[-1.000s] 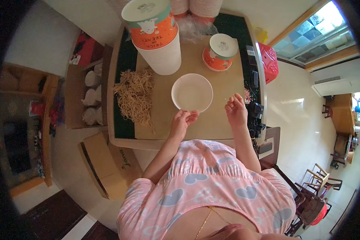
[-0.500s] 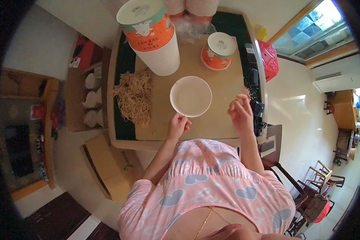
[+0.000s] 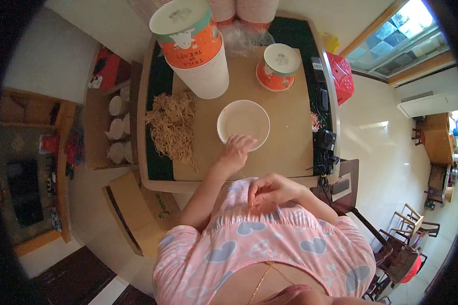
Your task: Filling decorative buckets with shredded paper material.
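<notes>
A white paper tub (image 3: 244, 123) stands upright, its mouth facing up, on the cardboard sheet in the middle of the table. My left hand (image 3: 237, 151) is curled over its near rim, with the fingertips reaching just inside. Close to my body, at the table's front edge, my right hand (image 3: 274, 192) is closed in a pinch. What it pinches is too small to make out; a faint thin line shows between the two hands. A loose heap of tan twine (image 3: 172, 124) lies left of the tub.
Behind the twine rises a tall stack of paper tubs (image 3: 203, 66). An upside-down orange tub (image 3: 277, 68) stands at the back right. Black adapters (image 3: 326, 140) and cables line the right edge, near small pinkish bits (image 3: 315, 122). Clear plastic wrap (image 3: 244, 36) lies behind.
My right hand has come from the table's right side to the front edge near my body. My left hand has moved up over the tub's rim.
</notes>
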Motion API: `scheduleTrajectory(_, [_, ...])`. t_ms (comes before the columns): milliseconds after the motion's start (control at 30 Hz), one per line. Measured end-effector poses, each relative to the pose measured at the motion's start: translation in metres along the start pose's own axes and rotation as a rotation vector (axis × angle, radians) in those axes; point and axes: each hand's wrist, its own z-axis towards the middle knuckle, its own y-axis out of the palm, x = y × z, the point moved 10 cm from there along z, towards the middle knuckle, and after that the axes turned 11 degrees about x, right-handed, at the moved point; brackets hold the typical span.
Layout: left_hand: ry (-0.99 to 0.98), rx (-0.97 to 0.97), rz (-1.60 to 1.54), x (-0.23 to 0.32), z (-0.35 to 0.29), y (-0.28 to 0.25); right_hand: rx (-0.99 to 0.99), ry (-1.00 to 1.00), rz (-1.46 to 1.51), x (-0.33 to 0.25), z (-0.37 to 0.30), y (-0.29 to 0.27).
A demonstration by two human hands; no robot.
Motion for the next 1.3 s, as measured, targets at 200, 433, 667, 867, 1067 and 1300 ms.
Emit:
scheduleTrajectory(200, [-0.483, 0.177, -0.337, -0.037, 0.016, -0.012, 0.73, -0.032, 0.064, 0.035, 0.01, -0.106])
scheduleTrajectory(433, [-0.63, 0.139, -0.651, -0.054, 0.021, -0.011, 1.087, -0.332, -0.443, 0.038, 0.024, -0.168])
scheduleTrajectory(667, [-0.63, 0.11, -0.694, -0.05, 0.024, -0.011, 1.037, -0.328, -0.466, 0.041, 0.034, -0.166])
scheduleTrajectory(867, [-0.682, 0.065, -0.779, -0.053, 0.022, 0.001, 0.998, -0.269, -0.426, 0.047, 0.039, -0.164])
scheduleTrajectory(1067, [-0.699, 0.094, -0.691, -0.06, 0.023, 0.01, 0.979, -0.296, -0.438, 0.05, 0.041, -0.161])
scheduleTrajectory(1300, [-0.797, 0.081, -0.839, -0.054, 0.023, 0.02, 1.078, -0.296, -0.336, 0.049, 0.03, -0.176])
